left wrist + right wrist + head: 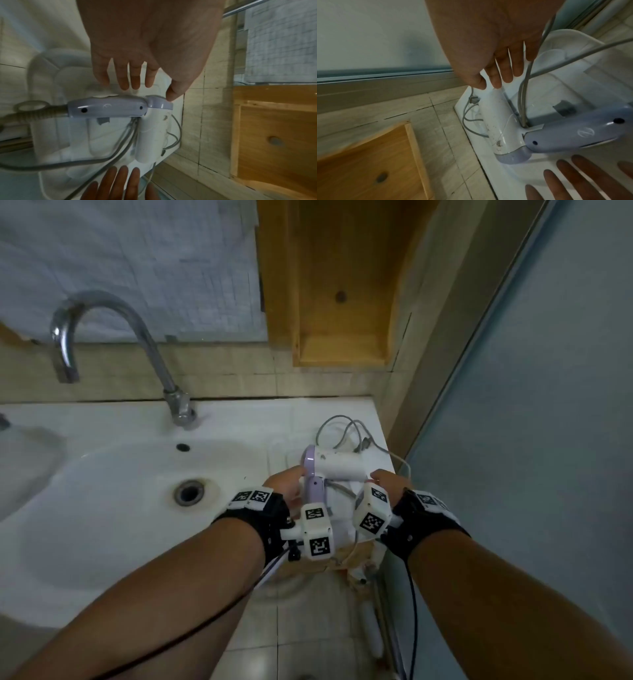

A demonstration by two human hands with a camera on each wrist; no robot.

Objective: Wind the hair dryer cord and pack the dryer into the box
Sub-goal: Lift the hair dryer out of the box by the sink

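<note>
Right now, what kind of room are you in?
Most likely a bathroom: there is a white sink with a curved metal tap, tiled walls, and a hair dryer on the counter.

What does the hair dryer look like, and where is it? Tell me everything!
The hair dryer has a glossy white plastic barrel, speckled with dirt, and a lilac handle folded beside it. It lies on its side on the white counter beside the sink. Its grey cord trails loose, not yet wound. The left hand touches the lilac back end; the right hand touches the barrel's mouth, both with straight fingers.
</note>
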